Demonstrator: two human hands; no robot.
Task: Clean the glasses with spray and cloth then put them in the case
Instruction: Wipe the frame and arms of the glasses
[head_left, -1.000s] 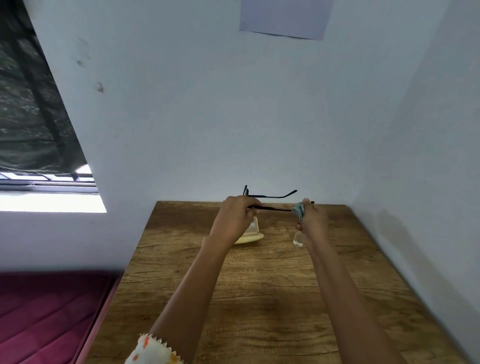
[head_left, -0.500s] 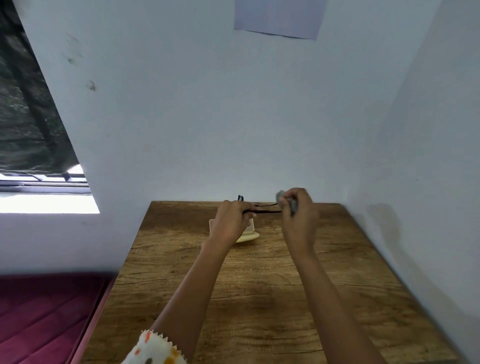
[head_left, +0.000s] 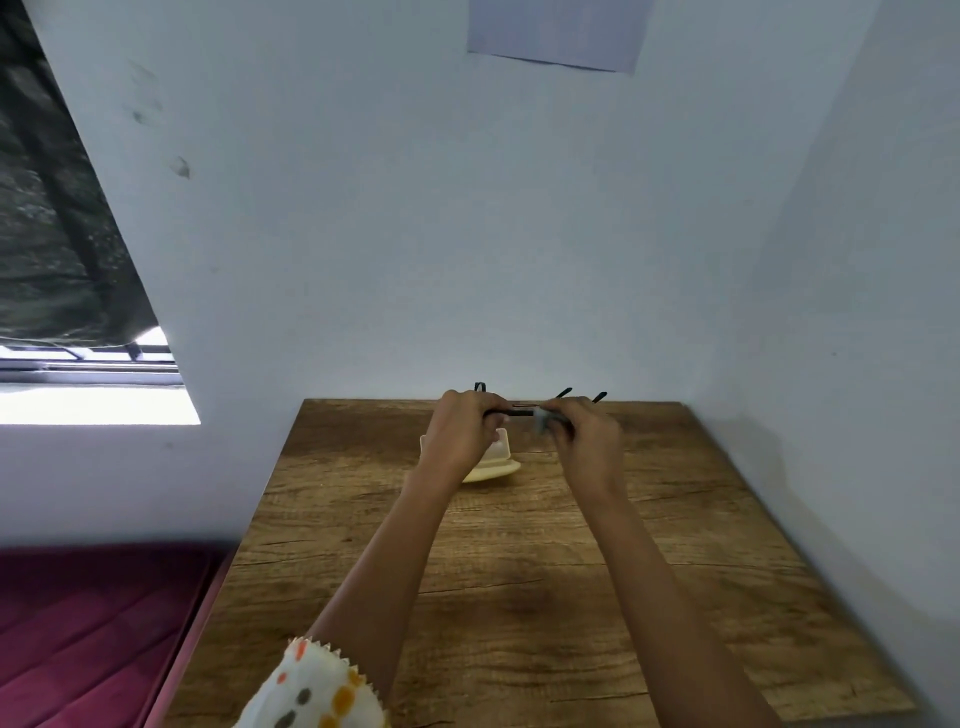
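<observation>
You hold the glasses (head_left: 519, 412) up over the far end of the bench (head_left: 519, 571), stretched between your two hands with the temple tips poking out past your right hand toward the wall. Your left hand (head_left: 460, 434) is closed around the frame end of them. Your right hand (head_left: 587, 441) is pinched shut on the cloth (head_left: 541, 420), a small grey wad pressed against the dark arm of the glasses just left of your fingers.

Directly under and beyond your left hand the pale yellow case (head_left: 493, 462) stands on the bench, and your wrist covers most of it, so you cannot tell how far it is open. The spray is not visible anywhere.

The white wall (head_left: 467, 260) rises right behind both hands, close past the far bench edge, with a sheet of paper (head_left: 556, 31) stuck high on it. A second wall runs along the bench well to the right of your right hand. To the left of your left hand the bench ends and drops to a maroon mattress (head_left: 88, 623), with a window (head_left: 78, 374) above it. The widest bare wood lies on your side of the hands, under your forearms.
</observation>
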